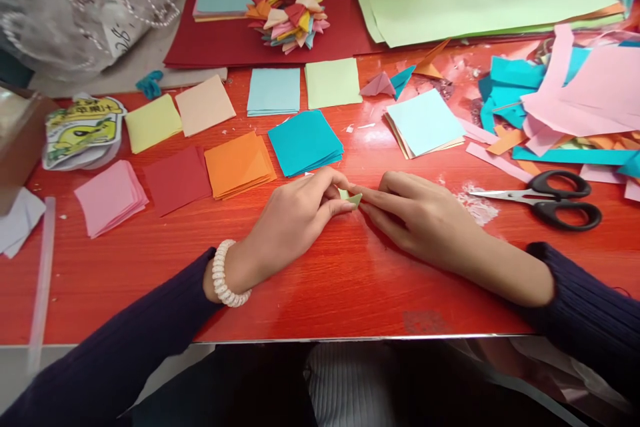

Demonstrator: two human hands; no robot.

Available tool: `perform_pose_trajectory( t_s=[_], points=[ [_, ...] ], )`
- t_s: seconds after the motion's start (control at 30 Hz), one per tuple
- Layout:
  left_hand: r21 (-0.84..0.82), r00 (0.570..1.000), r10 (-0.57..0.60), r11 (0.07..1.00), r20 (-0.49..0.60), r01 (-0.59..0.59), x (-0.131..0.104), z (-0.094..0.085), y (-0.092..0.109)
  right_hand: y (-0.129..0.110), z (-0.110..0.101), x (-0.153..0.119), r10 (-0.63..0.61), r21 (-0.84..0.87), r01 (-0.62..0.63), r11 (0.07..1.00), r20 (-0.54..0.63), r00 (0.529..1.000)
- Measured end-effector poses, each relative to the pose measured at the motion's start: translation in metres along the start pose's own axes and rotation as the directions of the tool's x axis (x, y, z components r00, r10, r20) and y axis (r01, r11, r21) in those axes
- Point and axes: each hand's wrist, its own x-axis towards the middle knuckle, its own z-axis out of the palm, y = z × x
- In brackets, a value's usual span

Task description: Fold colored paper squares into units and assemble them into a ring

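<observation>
Table point(330, 287) — glossy, wood-grained red

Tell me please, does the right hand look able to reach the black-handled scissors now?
Probably yes. The scissors lie beside the right hand, with only white flecks between them, though its fingertips are at the small green paper and would have to leave it.

Partly hidden by the hands point(295, 217), the small green paper point(355, 199) has folds seemingly too small to make out
</observation>
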Motion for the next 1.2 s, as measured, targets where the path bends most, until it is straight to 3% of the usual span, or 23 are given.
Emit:
perform_pose_trajectory(
  t_s=[0.1,0.17,0.27,0.37,0.47,0.57,0.7,0.9,1.07,1.2],
  points=[
    [-0.008,0.997,-0.074,0.997,-0.018,0.074,0.000,0.001,0.005,0.000,0.001,0.000,-0.011,-0.029,0.011,1.000,-0.016,1.000],
    [0.032,0.999,-0.042,0.999,-0.009,0.042,0.000,-0.001,0.006,0.001,0.001,-0.001,-0.013,-0.019,0.012,1.000,-0.015,1.000],
    [0.194,0.987,0.154,0.968,0.045,-0.160,-0.004,-0.006,0.001,0.002,0.000,-0.004,-0.001,0.021,0.002,1.000,-0.024,1.000],
    [0.371,0.918,0.376,0.841,0.123,-0.394,-0.010,-0.011,-0.007,0.003,-0.001,-0.005,-0.069,0.032,0.070,0.997,-0.036,0.997],
    [0.441,0.867,0.471,0.751,0.161,-0.491,-0.015,-0.011,-0.014,0.003,-0.001,-0.004,-0.133,-0.020,0.133,0.991,-0.013,0.991],
    [0.395,0.901,0.426,0.816,0.084,-0.423,-0.013,-0.008,-0.016,0.001,0.000,-0.002,-0.079,-0.007,0.079,0.997,0.020,0.997],
    [0.199,0.977,0.209,0.956,0.046,-0.214,-0.004,-0.006,-0.014,-0.002,-0.002,0.002,-0.001,0.055,-0.003,0.998,0.071,0.997],
    [0.125,0.995,0.090,0.988,0.051,-0.095,0.001,-0.004,-0.009,-0.003,-0.003,0.006,0.052,0.129,-0.061,0.990,0.072,0.996],
    [0.188,0.998,0.050,0.980,0.046,-0.057,0.001,0.000,-0.006,0.002,0.001,0.002,0.064,0.119,-0.065,0.991,0.012,0.998],
    [0.128,0.999,0.001,0.992,0.042,-0.007,0.002,0.000,-0.006,0.003,0.000,0.000,0.139,0.136,-0.130,0.982,-0.066,0.988]
  ],
)
